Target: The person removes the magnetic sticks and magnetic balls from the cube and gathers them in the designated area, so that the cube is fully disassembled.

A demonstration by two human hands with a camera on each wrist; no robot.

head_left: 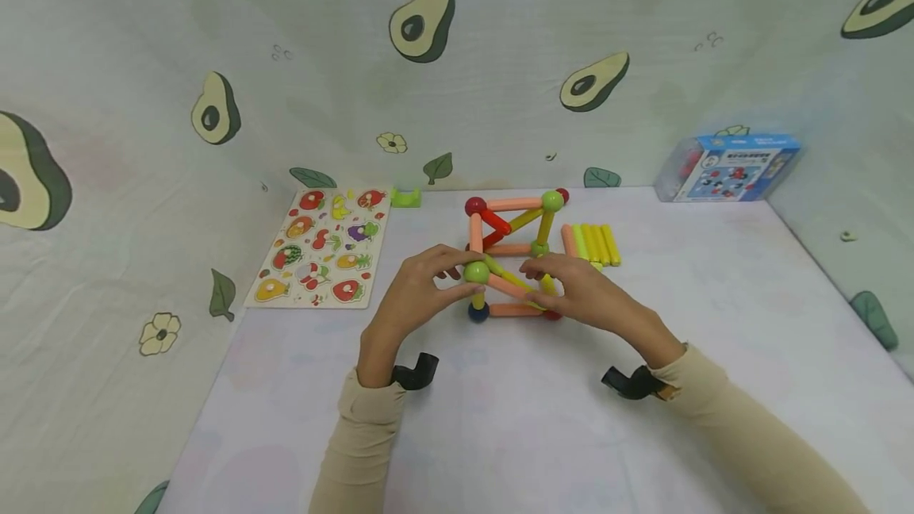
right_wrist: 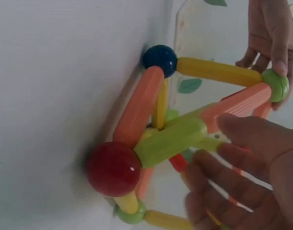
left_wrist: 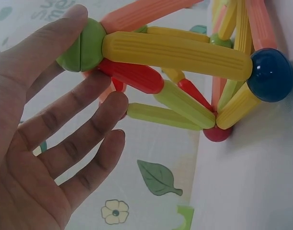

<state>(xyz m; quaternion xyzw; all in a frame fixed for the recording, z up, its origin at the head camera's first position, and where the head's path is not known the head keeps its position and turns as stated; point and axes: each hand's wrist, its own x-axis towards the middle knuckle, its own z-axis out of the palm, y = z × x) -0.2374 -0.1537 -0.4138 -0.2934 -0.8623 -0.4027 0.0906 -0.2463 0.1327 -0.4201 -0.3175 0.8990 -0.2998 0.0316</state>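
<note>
A frame of magnetic sticks and balls stands on the table. My left hand [head_left: 417, 292] [left_wrist: 65, 115] pinches the green ball [head_left: 476, 273] [left_wrist: 84, 45] at its upper front-left corner, the other fingers spread. Below that ball a yellow stick [left_wrist: 175, 55] runs down to a dark blue ball [head_left: 478, 312] [right_wrist: 160, 61]. From the green ball an orange stick [head_left: 508, 285] [right_wrist: 242, 103] slants right; my right hand [head_left: 589, 292] [right_wrist: 252, 177] holds its far end by thumb and fingers, the finger contact partly hidden. Beneath this end, a light green stick [right_wrist: 170, 143] rises from a red ball [right_wrist: 113, 168].
Spare orange, green and yellow sticks [head_left: 596, 244] lie right of the frame. A fruit picture board [head_left: 324, 248] lies at the left, with a small green piece [head_left: 405, 197] behind it. A blue and white box [head_left: 739, 169] stands at the back right.
</note>
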